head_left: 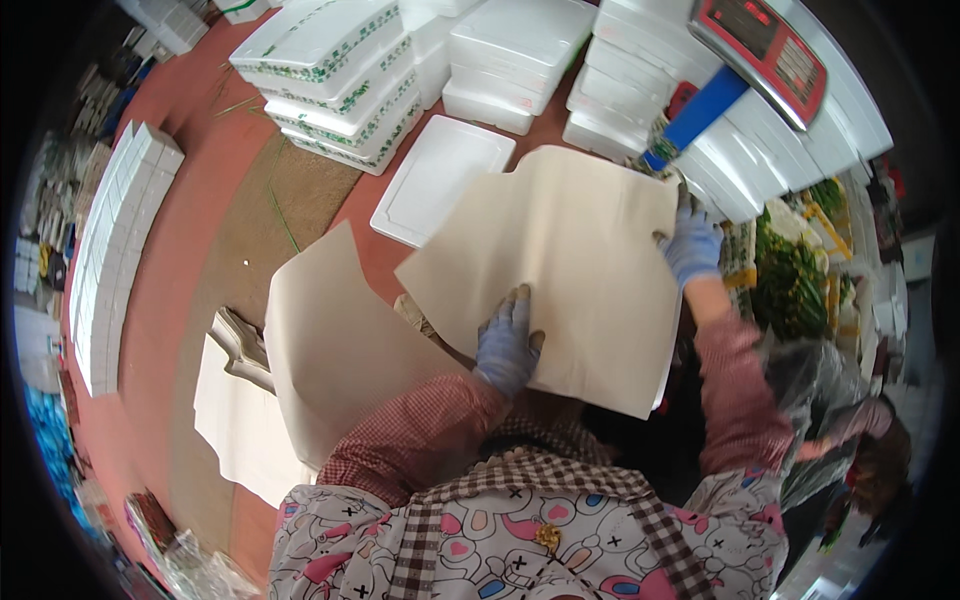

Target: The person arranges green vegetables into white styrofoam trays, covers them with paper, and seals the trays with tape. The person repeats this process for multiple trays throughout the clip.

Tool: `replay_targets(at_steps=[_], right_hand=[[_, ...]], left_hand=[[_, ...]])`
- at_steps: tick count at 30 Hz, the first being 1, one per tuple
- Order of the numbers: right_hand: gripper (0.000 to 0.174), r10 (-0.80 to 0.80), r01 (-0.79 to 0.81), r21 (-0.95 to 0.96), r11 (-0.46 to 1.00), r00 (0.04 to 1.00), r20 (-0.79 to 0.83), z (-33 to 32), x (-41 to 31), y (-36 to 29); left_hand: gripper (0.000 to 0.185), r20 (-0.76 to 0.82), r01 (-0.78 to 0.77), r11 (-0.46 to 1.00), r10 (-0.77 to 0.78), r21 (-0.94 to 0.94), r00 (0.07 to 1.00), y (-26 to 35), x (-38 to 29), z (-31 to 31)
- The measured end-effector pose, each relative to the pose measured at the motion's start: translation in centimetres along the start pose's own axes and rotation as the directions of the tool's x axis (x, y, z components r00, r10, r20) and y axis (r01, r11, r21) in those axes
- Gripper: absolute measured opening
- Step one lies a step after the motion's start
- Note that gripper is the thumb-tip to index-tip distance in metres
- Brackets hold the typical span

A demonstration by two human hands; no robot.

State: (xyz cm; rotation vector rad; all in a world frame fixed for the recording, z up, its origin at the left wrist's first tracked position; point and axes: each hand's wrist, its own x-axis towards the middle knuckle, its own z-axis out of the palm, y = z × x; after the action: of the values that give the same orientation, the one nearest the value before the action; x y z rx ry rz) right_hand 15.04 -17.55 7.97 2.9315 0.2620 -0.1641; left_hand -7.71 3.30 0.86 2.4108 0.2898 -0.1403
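A large sheet of beige paper [577, 262] is spread in front of me, bent along a soft ridge. My left hand [510, 349], in a blue glove with grey fingertips, lies on its near part, fingers pointing away from me. At the sheet's right edge, my right hand [691, 240] wears a matching glove and pinches the paper by the thumb, where the edge is creased. A thin white edge [673, 337] shows beneath the sheet on the right; what it belongs to is hidden. Another curved beige sheet [337, 337] stands left of my left forearm.
More folded paper [244, 405] lies at left. A white foam lid [446, 176] rests on the red floor [191, 240]. Stacked foam boxes [337, 82] stand ahead. A red digital scale [765, 56] is at upper right, above boxes of leafy greens [791, 281]. Another person [874, 442] is at right.
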Motion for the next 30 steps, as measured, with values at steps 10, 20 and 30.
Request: replay_targets(at_steps=[10,20,30], right_hand=[[0.094,-0.450,0.463,0.053,0.885,0.819,0.356,2.9,1.7,-9.9],[0.086,-0.564,0.524,0.330,0.785,0.825,0.034,2.9,-11.2,-8.5],[0.027,-0.622,-0.002,1.000,0.015,0.783,0.011,-6.6,-21.6,-8.6]], left_hand=[[0.104,0.155,0.191,0.961,-0.161,-0.201,0.975,2.9,-1.5,-0.3],[0.089,-0.545,-0.488,0.769,0.221,-0.413,0.809,8.1,-1.6,-5.1],[0.093,-0.662,-0.637,0.709,0.637,0.303,0.395,7.2,-2.7,-24.4]])
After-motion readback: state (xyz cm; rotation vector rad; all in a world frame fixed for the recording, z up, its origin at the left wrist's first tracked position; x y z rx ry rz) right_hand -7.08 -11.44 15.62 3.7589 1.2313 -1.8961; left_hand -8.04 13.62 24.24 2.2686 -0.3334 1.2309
